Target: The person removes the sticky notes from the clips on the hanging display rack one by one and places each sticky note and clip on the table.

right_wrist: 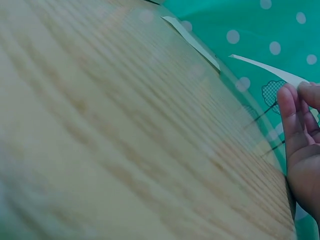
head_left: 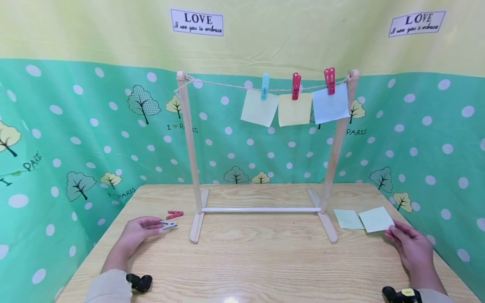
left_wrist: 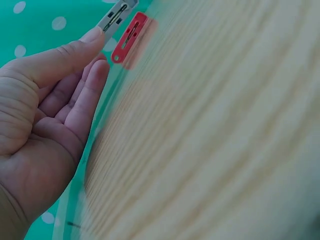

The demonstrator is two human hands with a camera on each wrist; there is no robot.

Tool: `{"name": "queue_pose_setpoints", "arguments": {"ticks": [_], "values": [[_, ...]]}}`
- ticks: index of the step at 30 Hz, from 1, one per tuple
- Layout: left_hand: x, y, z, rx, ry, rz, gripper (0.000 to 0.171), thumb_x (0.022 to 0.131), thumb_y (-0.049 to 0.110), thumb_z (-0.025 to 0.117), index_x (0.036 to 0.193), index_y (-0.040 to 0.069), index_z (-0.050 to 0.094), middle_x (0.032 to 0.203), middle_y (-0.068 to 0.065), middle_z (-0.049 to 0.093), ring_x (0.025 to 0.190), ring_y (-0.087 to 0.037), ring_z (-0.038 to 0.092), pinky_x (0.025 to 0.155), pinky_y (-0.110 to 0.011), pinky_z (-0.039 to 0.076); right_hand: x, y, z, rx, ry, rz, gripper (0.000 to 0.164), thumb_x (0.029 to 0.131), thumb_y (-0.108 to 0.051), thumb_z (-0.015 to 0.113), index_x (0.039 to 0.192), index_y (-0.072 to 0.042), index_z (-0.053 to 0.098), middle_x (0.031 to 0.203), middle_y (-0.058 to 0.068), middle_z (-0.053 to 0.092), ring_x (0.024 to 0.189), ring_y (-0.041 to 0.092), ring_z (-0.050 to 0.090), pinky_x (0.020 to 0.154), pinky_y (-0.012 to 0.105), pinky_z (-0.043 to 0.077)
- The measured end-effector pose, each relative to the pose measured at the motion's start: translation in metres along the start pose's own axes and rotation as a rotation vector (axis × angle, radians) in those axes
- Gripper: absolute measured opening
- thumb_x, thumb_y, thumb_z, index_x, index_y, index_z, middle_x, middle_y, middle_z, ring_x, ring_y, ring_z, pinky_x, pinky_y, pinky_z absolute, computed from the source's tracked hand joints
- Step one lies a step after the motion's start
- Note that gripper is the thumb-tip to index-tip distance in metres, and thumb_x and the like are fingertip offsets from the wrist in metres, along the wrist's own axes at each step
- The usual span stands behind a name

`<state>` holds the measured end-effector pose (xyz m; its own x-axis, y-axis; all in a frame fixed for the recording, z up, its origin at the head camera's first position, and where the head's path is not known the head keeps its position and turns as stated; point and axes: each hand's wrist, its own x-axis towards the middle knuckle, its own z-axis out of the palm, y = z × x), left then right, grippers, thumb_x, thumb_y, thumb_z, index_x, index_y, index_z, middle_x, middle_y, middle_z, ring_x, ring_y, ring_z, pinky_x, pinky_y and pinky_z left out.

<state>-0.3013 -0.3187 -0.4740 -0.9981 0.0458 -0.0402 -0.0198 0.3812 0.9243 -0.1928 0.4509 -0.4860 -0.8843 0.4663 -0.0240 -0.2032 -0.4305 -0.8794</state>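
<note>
At the table's left side, my left hand (head_left: 138, 232) pinches a grey clothespin (left_wrist: 116, 19) between thumb and fingers. A red clothespin (head_left: 174, 214) lies on the table just beyond it. Over on the right, my right hand (head_left: 414, 247) holds a pale green paper square (head_left: 376, 219) by its near right corner. In the right wrist view this square is raised off the table, seen nearly edge-on. Another pale green paper square (head_left: 347, 219) lies on the table to its left, slightly curled.
A wooden frame (head_left: 191, 143) stands mid-table with a string (head_left: 223, 84) across its top. From it hang three paper squares, under a blue clothespin (head_left: 265, 86) and two red clothespins (head_left: 296, 86). A patterned green curtain (head_left: 235, 155) lies behind the table (head_left: 261, 256).
</note>
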Motion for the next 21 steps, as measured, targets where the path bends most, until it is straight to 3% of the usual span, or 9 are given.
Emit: {"name": "queue_pose_setpoints", "arguments": {"ticks": [8, 15, 21], "values": [[0.005, 0.0, 0.012, 0.043, 0.024, -0.016, 0.057, 0.077, 0.02, 0.085, 0.124, -0.003, 0.062, 0.115, -0.013, 0.069, 0.104, -0.018, 0.065, 0.081, -0.014, 0.05, 0.003, 0.001, 0.0, -0.116, 0.039, 0.015, 0.029, 0.077, -0.006, 0.082, 0.104, -0.015, 0.075, 0.088, -0.001, 0.071, 0.077, 0.016, 0.072, 0.073, 0.027, 0.058], [0.007, 0.002, 0.018, 0.047, 0.04, -0.023, 0.056, 0.075, 0.019, 0.086, 0.121, -0.003, 0.064, 0.109, -0.011, 0.071, 0.097, -0.013, 0.067, 0.079, -0.011, 0.048, 0.006, 0.002, 0.0, -0.174, 0.053, 0.02, 0.026, 0.08, -0.006, 0.08, 0.103, -0.014, 0.075, 0.086, -0.002, 0.071, 0.076, 0.015, 0.071, 0.073, 0.027, 0.058], [0.008, 0.002, 0.019, 0.056, 0.041, -0.016, 0.056, 0.074, 0.019, 0.087, 0.121, -0.003, 0.064, 0.108, -0.012, 0.071, 0.096, -0.013, 0.068, 0.078, -0.012, 0.049, 0.006, 0.001, 0.002, -0.359, 0.097, 0.022, 0.019, 0.086, -0.007, 0.075, 0.1, -0.02, 0.074, 0.082, -0.009, 0.069, 0.074, 0.01, 0.07, 0.069, 0.024, 0.058]]}}
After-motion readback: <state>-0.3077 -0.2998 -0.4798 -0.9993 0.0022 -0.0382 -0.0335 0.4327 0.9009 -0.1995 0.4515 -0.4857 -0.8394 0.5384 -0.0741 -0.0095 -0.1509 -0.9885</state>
